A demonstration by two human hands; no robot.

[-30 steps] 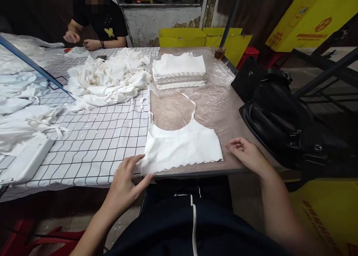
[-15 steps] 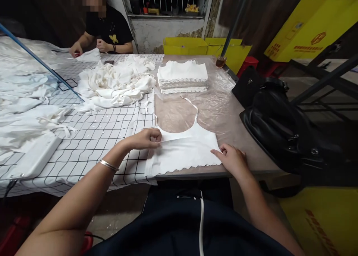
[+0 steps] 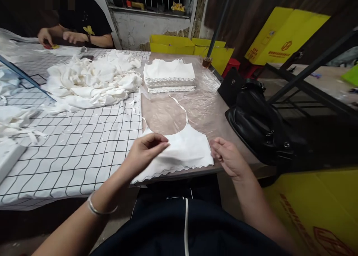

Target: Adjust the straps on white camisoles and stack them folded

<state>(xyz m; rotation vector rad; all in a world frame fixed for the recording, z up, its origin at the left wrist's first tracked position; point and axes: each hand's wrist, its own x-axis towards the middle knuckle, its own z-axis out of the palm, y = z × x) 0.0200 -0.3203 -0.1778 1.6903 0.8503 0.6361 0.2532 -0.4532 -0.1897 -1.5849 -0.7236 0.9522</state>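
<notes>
A white camisole top with thin straps and a wavy hem lies spread at the table's near edge. Over its left part is my left hand, thumb and fingertips pressed together; whatever they pinch is too small to make out. At the top's right side edge my right hand is closed, its thumb and fingers meeting at the fabric. Behind the top rests a neat stack of white garments with scalloped edges. Left of the stack spreads a loose heap of white garments.
A checked cloth covers the left of the table, clear plastic sheeting the right. A black handbag sits at the right edge. Yellow boxes stand behind. Across the table a co-worker's hands handle white fabric. A blue pole slants at left.
The view has shifted right. Both my hands have lifted a little off the fabric, and my right thumb and fingers have come together. The crease across the camisole top has flattened.
</notes>
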